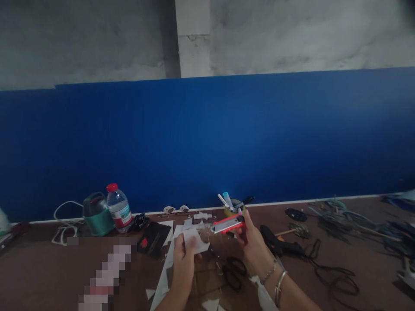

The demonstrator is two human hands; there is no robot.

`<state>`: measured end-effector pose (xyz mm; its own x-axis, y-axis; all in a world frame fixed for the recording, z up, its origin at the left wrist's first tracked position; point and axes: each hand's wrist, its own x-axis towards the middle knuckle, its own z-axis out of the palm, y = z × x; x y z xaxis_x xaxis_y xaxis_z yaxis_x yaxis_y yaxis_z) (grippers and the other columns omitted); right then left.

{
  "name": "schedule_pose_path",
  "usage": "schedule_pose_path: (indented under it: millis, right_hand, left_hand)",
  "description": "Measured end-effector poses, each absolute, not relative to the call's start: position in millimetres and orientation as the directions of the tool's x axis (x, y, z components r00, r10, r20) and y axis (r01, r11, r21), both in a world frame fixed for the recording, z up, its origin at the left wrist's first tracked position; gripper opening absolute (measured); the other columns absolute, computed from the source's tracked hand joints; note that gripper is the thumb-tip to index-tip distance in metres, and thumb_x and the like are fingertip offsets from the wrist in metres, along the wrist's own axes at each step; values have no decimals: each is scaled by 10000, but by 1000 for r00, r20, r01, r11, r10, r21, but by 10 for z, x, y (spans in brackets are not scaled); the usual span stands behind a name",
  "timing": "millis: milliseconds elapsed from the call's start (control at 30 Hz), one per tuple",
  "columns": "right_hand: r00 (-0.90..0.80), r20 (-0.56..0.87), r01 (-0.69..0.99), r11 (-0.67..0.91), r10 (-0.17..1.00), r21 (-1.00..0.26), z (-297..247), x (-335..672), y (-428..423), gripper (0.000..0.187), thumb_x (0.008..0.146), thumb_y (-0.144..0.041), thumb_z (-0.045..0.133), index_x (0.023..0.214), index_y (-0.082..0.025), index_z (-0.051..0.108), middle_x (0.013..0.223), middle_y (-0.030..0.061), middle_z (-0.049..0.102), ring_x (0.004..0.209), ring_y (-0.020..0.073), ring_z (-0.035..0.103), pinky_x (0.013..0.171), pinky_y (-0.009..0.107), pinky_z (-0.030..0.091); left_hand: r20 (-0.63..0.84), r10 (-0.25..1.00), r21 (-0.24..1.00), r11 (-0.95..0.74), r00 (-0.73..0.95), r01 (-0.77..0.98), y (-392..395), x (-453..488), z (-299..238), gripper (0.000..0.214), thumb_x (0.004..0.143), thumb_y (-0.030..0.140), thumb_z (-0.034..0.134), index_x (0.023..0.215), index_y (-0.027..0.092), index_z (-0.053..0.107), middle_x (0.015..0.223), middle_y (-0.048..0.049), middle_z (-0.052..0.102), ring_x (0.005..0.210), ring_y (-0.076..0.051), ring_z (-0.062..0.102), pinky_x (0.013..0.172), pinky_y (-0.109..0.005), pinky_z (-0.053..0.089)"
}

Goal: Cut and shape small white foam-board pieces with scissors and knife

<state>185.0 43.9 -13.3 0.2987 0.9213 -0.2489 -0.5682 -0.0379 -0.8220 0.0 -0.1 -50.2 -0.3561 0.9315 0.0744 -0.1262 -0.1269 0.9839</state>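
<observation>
My left hand pinches a small piece of white card between thumb and fingers, above the middle of the table. My right hand is closed around a red utility knife with a metal strip along it. The knife's front end points left, close to the card's right edge; I cannot tell whether it touches. A small round brownish thing shows at that edge, too blurred to name. Below the hands lies a pair of scissors with black handles, among white paper scraps.
A water bottle and a teal container stand at the back left, near a black booklet. A yellowish holder with pens is at the back. Right are a black glue gun with its cord and tangled green strands.
</observation>
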Motion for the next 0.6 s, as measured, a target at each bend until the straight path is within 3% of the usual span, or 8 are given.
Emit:
schedule_pose_path:
  millis: [100, 233, 400, 600]
  right_hand:
    - [344, -216, -538, 3, 914, -843, -161, 1850, 454, 429, 628, -589, 705, 646, -191, 546, 403, -76, 504, 345, 71, 435, 297, 158, 320]
    - [368, -155, -500, 54, 917, -864, -195, 1880, 486, 430, 624, -568, 722, 608, -184, 529, 407, -68, 504, 349, 72, 428, 299, 180, 300]
    - [401, -91, -487, 128, 912, -864, -207, 1902, 509, 434, 607, -538, 751, 565, -186, 500, 402, -74, 475, 356, 68, 398, 319, 191, 303]
    - [343, -179, -626, 82, 922, -775, -148, 1943, 508, 417, 662, -507, 729, 541, -197, 477, 402, -76, 465, 363, 70, 408, 311, 177, 305]
  left_hand:
    - [43, 931, 982, -107, -362, -158, -20, 20, -470, 376, 727, 505, 614, 909, 181, 557, 713, 1, 614, 493, -116, 518, 448, -217, 417]
    - [35, 924, 983, -101, -381, -153, -20, 14, -481, 340, 736, 495, 608, 873, 190, 549, 627, 33, 570, 478, -113, 499, 449, -213, 411]
    - [24, 925, 978, -101, -379, -184, -20, 8, -486, 355, 724, 488, 619, 906, 191, 548, 709, 11, 598, 534, -128, 533, 457, -218, 431]
    - [-3, 933, 979, -72, -361, -193, -36, 20, -433, 326, 701, 446, 633, 882, 185, 557, 683, 12, 609, 500, -118, 524, 452, -219, 419]
